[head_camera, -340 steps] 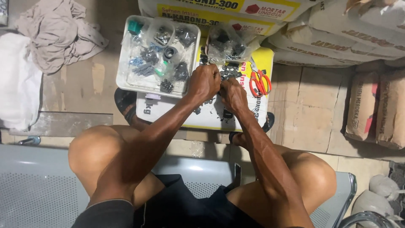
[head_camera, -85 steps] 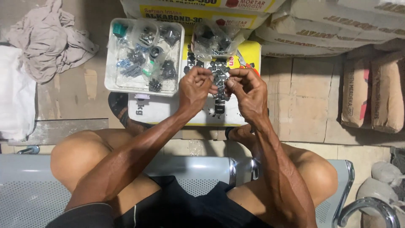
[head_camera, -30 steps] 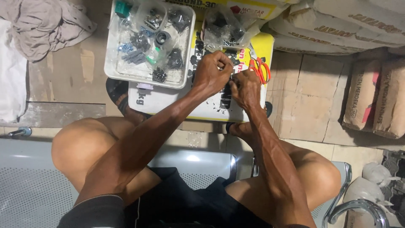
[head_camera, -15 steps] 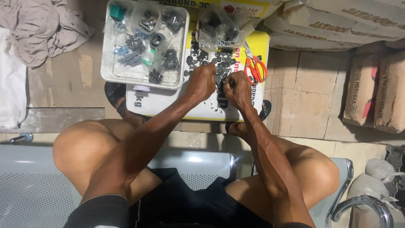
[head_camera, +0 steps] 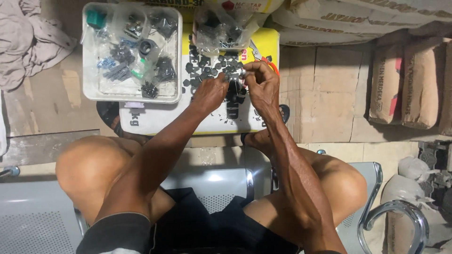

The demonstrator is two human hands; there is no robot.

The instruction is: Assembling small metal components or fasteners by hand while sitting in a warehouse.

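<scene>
I sit on a metal bench with both arms stretched forward over a white and yellow sack (head_camera: pixel 155 123) that lies flat on the floor. My left hand (head_camera: pixel 210 91) and my right hand (head_camera: pixel 260 81) meet over a scatter of small dark hardware parts (head_camera: pixel 202 68) on the sack. Together the fingers pinch a small silvery metal part (head_camera: pixel 235 73) between them. A clear plastic bag of more dark parts (head_camera: pixel 220 28) lies just beyond the hands. Orange-handled scissors (head_camera: pixel 270 63) peek out behind my right hand.
A white tray (head_camera: pixel 92 94) left of the sack holds several small bags of screws and fittings. Crumpled grey cloth (head_camera: pixel 28 42) lies far left. Stacked paper sacks (head_camera: pixel 405 80) stand at the right, more along the top. The bench's chrome armrest (head_camera: pixel 400 211) curves at lower right.
Both hands have lifted slightly off the sack and drawn together around the small silvery part; the view has shifted a little to the right.
</scene>
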